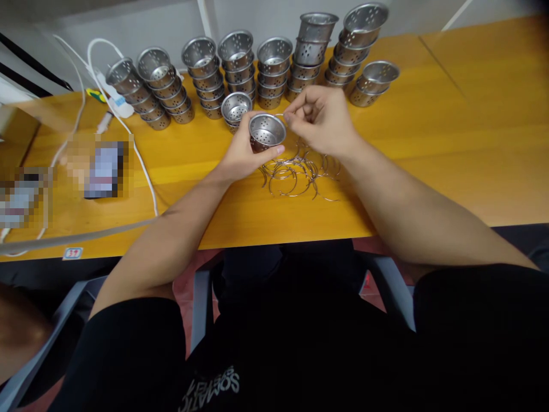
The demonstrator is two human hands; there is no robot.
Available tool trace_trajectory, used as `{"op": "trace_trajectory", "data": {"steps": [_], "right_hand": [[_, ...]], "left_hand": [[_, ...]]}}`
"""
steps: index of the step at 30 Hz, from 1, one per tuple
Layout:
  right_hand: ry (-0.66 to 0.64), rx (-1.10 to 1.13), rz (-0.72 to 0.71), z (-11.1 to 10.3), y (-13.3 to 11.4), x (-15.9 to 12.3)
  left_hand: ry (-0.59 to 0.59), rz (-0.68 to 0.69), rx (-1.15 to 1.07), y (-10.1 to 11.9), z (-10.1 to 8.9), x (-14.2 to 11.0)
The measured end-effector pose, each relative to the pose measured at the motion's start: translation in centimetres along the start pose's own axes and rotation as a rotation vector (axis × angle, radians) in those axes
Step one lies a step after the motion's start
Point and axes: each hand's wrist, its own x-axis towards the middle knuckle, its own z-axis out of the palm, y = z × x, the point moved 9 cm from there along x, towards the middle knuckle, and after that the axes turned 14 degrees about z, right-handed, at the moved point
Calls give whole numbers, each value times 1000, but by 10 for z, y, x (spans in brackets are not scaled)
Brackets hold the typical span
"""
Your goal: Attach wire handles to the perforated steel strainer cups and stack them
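Observation:
My left hand (243, 151) is wrapped round a perforated metal cup (266, 131), its open mouth tilted up toward me. At the cup's right rim, my right hand (319, 117) pinches a thin curved wire (278, 115) between thumb and fingers. Whether the wire is hooked into the cup I cannot tell. Below both hands lies a loose pile of thin curved metal wires (295, 171) on the yellow table (450, 171). Just behind the held cup stands a short stack of similar cups (237, 107), partly hidden by my left hand.
Several stacks of perforated cups (201, 68) line the back of the table; a shorter stack (374, 83) stands at the right. White cables (141, 166) and a blurred-out phone (104, 170) lie on the left. Part of another person (21, 332) shows at lower left.

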Motion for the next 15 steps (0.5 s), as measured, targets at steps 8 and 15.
{"op": "trace_trajectory", "data": {"steps": [8,15], "right_hand": [[-34,158,-135,14,12,14],[-9,164,-116,17,19,17]], "left_hand": [[-100,-24,97,15,5,1],[-69,11,4,24,8,-1]]}}
